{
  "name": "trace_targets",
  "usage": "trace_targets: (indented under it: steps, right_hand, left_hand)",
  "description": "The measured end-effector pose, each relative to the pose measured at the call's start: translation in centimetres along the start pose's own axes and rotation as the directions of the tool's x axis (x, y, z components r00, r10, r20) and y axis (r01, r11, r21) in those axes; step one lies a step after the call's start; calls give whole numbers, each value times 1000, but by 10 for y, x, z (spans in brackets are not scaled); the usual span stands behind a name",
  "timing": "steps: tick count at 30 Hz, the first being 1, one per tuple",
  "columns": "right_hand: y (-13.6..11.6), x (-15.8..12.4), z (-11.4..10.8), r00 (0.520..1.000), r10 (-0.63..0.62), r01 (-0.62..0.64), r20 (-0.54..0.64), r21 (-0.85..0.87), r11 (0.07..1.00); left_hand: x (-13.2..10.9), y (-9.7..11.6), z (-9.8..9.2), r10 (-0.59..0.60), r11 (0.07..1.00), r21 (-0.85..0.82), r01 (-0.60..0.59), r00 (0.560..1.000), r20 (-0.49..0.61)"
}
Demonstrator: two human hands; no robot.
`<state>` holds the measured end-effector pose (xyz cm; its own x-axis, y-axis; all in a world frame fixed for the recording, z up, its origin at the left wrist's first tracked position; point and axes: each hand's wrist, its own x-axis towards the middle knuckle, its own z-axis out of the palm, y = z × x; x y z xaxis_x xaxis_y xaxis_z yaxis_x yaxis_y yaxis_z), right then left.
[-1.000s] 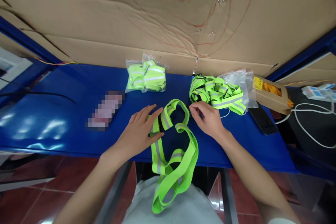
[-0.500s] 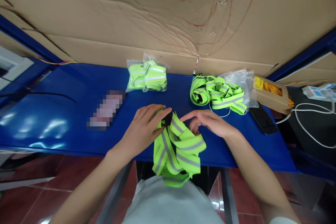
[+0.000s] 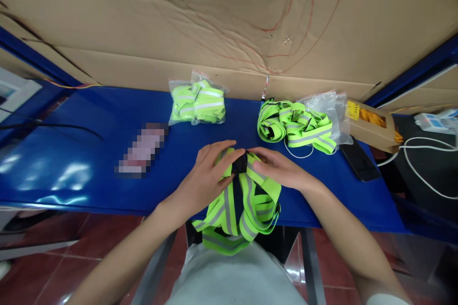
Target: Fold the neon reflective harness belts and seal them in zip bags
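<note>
Green handheld strap [image 3: 229, 205]; illegible yellow label [image 3: 353, 110]

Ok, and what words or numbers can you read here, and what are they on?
None can be read clearly.
Yellow label on the cardboard box: dark marks, too small and blurred.
White-and-blue packets: too blurred to tell.
Pixelated item: hidden by blocks.
Green straps in the hands: no writing I can make out.
</note>
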<state>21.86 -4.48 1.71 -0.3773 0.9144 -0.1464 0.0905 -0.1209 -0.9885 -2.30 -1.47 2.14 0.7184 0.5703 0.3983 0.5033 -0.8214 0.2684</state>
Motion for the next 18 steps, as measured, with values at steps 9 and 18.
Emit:
trace_targets:
  steps: [9,18]
  right_hand:
    - [-4,-6,-3,987,-137,85,-84,-451,889]
    - [-15,-17,-11,947,-261,317,185,-442,839]
  left_hand:
    - [23,-8,-14,4,956,-282,85,953,302]
    - [24,-47,-2,301,222,-795,564,736,606]
